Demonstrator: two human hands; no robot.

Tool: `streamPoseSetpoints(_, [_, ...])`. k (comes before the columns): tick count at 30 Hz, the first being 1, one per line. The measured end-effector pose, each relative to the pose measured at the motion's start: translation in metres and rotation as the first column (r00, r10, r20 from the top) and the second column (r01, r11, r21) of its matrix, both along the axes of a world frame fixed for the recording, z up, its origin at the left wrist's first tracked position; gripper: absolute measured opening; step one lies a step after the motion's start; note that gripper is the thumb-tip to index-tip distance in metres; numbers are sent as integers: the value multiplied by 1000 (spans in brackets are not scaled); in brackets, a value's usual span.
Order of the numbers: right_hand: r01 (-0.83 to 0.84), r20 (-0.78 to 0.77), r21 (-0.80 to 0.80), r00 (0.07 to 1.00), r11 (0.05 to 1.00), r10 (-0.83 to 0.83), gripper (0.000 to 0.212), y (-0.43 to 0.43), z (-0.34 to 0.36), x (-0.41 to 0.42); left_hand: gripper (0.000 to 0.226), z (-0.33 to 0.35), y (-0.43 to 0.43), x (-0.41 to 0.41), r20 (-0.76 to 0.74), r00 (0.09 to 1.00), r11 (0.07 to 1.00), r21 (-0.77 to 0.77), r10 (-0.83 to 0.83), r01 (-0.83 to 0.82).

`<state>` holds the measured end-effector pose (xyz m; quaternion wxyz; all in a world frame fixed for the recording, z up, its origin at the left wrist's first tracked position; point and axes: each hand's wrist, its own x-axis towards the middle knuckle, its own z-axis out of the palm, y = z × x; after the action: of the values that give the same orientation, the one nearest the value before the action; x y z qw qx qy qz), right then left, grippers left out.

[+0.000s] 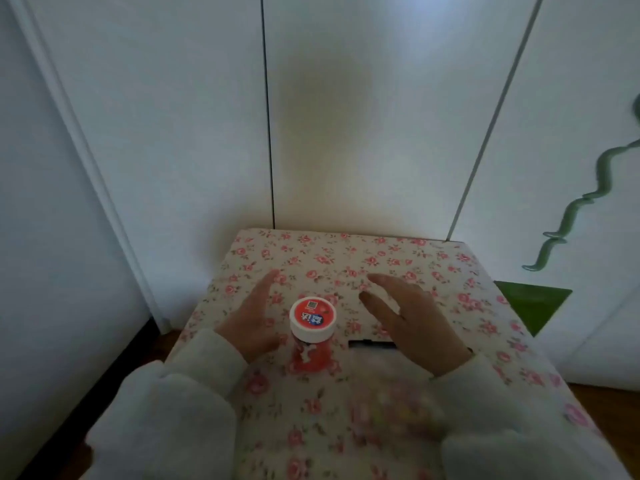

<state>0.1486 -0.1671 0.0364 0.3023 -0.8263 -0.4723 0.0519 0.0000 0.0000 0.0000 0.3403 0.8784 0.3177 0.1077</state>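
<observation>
Bottle (310,355), red, white-capped, stood upright on floral surface (381,251). Left hand (254,317) just beside bottle's left, right hand (412,323) near its right, apart. Both grips spread, holding nothing. Judged: hands flanked bottle to close on it; upright stance left cap (312,315) reachable.

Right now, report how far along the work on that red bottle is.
Done: the red gum bottle stands upright on the floral tablecloth, its white lid on. In hand: nothing yet; the left hand and right hand flank it with straight fingers, neither gripping it. Left: taking hold of the bottle and, likely, opening the lid.
</observation>
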Motion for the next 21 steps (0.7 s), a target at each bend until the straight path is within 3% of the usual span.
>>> streamPoseSetpoints(4, [-198, -67, 48, 977, 979, 200, 50, 14, 4, -31, 108, -3, -9, -2, -33, 984, 980, -107, -174, 170])
streamPoseSetpoints(5, [-231, -56, 52, 971, 972, 234, 52, 18, 2, -37, 104, -5, -11, 0, 13, 978, 973, -96, -210, 210])
streamPoseSetpoints(7, [-274, 18, -16, 961, 961, 275, 53, 21, -1, -46, 72, -10, -16, 5, 115, 959, 962, -65, -258, 266])
streamPoseSetpoints(8, [-283, 89, -35, 954, 958, 285, 50, 23, -1, -50, 58, -13, -16, 7, 174, 949, 959, -61, -262, 276])
streamPoseSetpoints(10, [-309, 413, -10, 865, 951, 286, 41, 28, -2, -56, 42, -12, -20, 7, 257, 942, 968, -71, -216, 241])
streamPoseSetpoints(12, [-307, 563, 105, 802, 946, 198, 30, 34, -8, -52, 38, -16, -21, 6, 288, 941, 972, -98, -179, 215])
streamPoseSetpoints(13, [-286, 502, 163, 848, 944, 171, 25, 36, -5, -49, 39, -17, -22, 5, 297, 939, 971, -109, -171, 212])
streamPoseSetpoints(15, [-123, 190, 300, 980, 946, 68, 36, 47, 0, -38, 42, -17, -23, 5, 312, 938, 966, -155, -152, 208])
streamPoseSetpoints(17, [96, -90, 327, 993, 940, -70, 44, 65, -4, -17, 45, -14, -23, 6, 315, 935, 963, -157, -160, 218])
streamPoseSetpoints(19, [216, -157, 167, 969, 962, -190, 46, 82, -18, 3, 48, -14, -24, 7, 309, 935, 965, -134, -176, 226])
streamPoseSetpoints(21, [248, -77, -86, 964, 965, -254, 38, 90, -35, 14, 50, -13, -25, 7, 305, 936, 964, -141, -176, 227])
